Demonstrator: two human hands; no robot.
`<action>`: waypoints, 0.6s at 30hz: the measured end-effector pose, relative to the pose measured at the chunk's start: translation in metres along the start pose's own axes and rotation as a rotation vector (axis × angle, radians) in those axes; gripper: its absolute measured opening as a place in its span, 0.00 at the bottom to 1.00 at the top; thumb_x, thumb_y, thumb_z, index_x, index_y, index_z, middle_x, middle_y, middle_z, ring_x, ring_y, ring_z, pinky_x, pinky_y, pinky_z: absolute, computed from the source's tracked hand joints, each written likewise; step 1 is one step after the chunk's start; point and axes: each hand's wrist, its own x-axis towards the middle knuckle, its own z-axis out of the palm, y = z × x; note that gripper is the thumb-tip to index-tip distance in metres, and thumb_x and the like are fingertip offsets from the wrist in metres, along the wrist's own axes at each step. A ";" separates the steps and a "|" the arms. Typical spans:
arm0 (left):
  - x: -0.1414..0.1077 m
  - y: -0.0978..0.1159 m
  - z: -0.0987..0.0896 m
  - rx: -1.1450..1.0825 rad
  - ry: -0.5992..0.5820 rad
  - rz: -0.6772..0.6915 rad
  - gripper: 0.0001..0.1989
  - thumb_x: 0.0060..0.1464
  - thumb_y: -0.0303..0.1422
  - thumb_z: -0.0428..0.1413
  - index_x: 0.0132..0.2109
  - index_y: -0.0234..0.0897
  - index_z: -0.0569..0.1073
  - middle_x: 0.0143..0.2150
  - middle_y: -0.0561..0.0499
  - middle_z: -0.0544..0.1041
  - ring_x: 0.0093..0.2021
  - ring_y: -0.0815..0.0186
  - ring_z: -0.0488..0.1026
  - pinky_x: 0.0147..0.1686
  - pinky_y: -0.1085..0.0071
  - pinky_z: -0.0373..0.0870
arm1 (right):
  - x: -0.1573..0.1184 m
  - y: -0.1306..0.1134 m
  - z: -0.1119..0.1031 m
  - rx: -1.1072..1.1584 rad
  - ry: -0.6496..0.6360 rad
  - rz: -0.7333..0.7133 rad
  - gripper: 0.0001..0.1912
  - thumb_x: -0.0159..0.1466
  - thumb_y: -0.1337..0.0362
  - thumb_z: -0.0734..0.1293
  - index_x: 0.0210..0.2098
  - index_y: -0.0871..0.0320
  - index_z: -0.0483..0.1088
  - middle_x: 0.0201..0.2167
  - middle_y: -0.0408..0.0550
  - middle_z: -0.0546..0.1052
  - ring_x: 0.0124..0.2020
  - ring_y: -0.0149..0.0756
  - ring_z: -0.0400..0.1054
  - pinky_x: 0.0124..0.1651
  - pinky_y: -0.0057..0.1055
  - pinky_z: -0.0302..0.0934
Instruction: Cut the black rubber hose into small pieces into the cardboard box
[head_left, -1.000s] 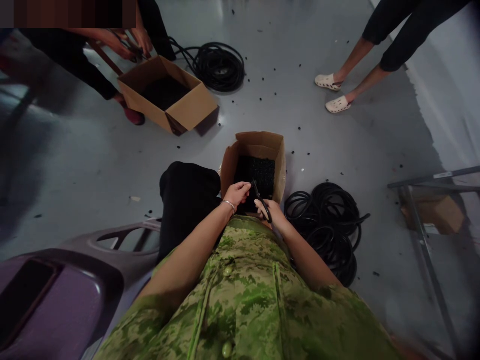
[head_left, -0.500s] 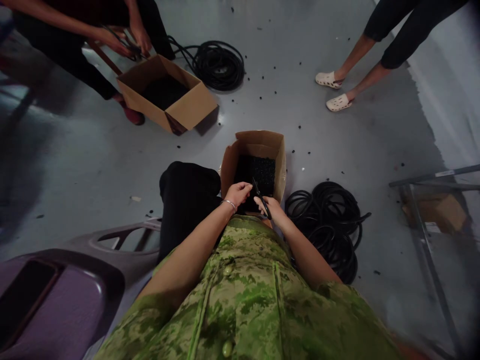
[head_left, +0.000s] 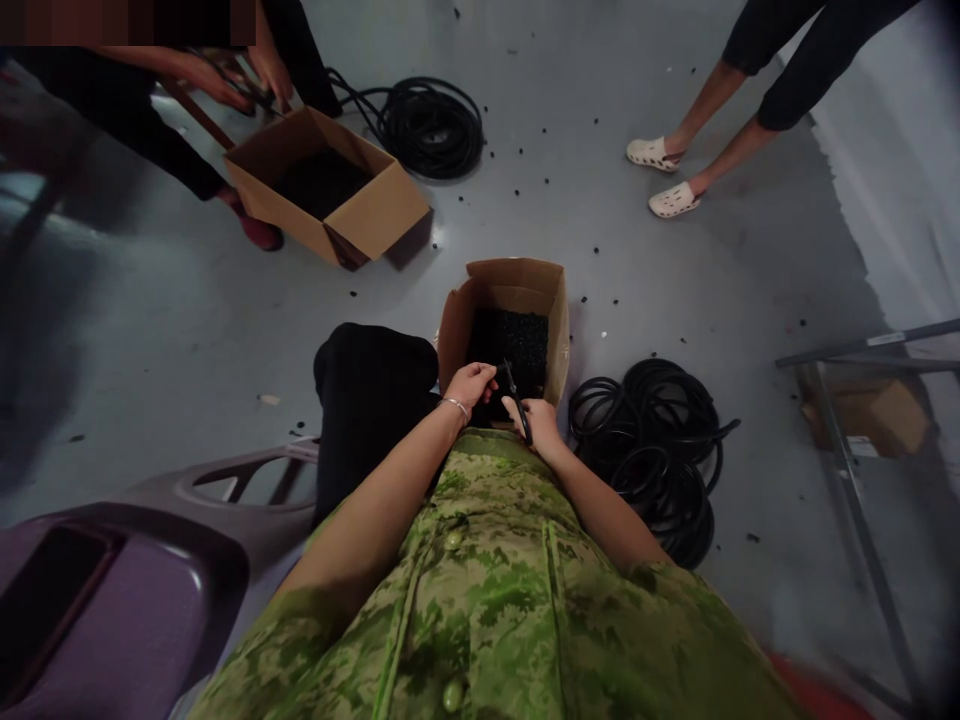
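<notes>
Over the near edge of an open cardboard box [head_left: 556,335], my left hand [head_left: 472,386] pinches a small black piece [head_left: 501,371] between thumb and fingers. My right hand [head_left: 536,420] is closed on black scissors [head_left: 517,397], whose blades point up beside that piece. Many small black pieces [head_left: 519,338] lie inside the box. Coils of black hose [head_left: 660,430] rest on the floor to the right of my right hand. A bracelet circles my left wrist.
At the upper left, a person's hands [head_left: 262,75] work above another cardboard box [head_left: 379,210], with a black hose coil [head_left: 431,128] beside it. Someone in white clogs [head_left: 675,200] stands upper right. A purple chair [head_left: 142,600] is lower left, a metal frame [head_left: 862,520] right.
My right hand and the scissors have shifted slightly left and down. A black piece now shows at my left fingertips near the blades. The whole view has moved slightly.
</notes>
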 end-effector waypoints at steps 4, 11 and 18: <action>0.001 -0.001 0.001 0.049 0.017 -0.038 0.08 0.50 0.30 0.59 0.27 0.33 0.68 0.19 0.54 0.70 0.15 0.75 0.61 0.16 0.77 0.58 | -0.001 0.001 0.000 -0.017 0.006 -0.013 0.34 0.61 0.37 0.58 0.19 0.59 0.72 0.15 0.47 0.72 0.19 0.30 0.64 0.24 0.25 0.51; 0.003 -0.003 0.001 0.095 0.047 -0.046 0.08 0.53 0.27 0.56 0.27 0.33 0.67 0.17 0.56 0.68 0.14 0.77 0.58 0.15 0.78 0.55 | -0.006 0.001 0.003 0.023 0.012 0.004 0.34 0.60 0.36 0.58 0.16 0.59 0.69 0.13 0.45 0.69 0.18 0.29 0.62 0.23 0.25 0.49; 0.000 -0.001 0.001 0.035 0.044 -0.002 0.07 0.53 0.28 0.56 0.28 0.35 0.67 0.18 0.57 0.68 0.14 0.76 0.59 0.15 0.79 0.57 | -0.004 0.002 0.001 0.184 -0.081 0.090 0.32 0.56 0.35 0.62 0.18 0.59 0.69 0.13 0.44 0.68 0.16 0.29 0.63 0.21 0.24 0.52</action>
